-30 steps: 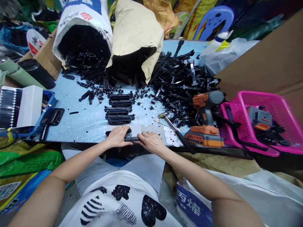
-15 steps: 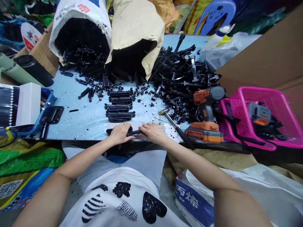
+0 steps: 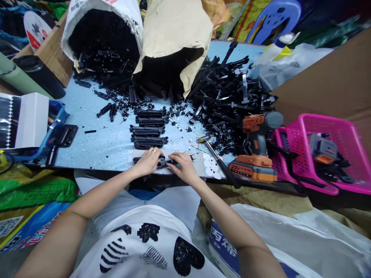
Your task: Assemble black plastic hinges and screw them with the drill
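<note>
At the table's front edge, my left hand (image 3: 149, 162) is closed around a black plastic part (image 3: 136, 159), whose end shows left of the fingers. Just to its right, my right hand (image 3: 182, 166) has its fingers bent over another stretch of black part (image 3: 164, 163) lying between the two hands. A thin dark tip juts out beyond the right fingers. Beyond the hands lies a row of several black assembled pieces (image 3: 149, 142), side by side. To the right, a hammer (image 3: 217, 156) rests near some white discs (image 3: 211, 166).
An orange cordless drill (image 3: 255, 146) stands at right, beside a pink basket (image 3: 333, 123). A heap of black parts (image 3: 228, 92) spreads behind it. A white sack (image 3: 133, 15) and a beige sack (image 3: 176, 31) open toward me. A blue basket (image 3: 62, 114) sits at left.
My right hand has shifted along the black part, and a thin tip now shows beyond its fingers. My left hand keeps its hold. The whole view has shifted slightly.
</note>
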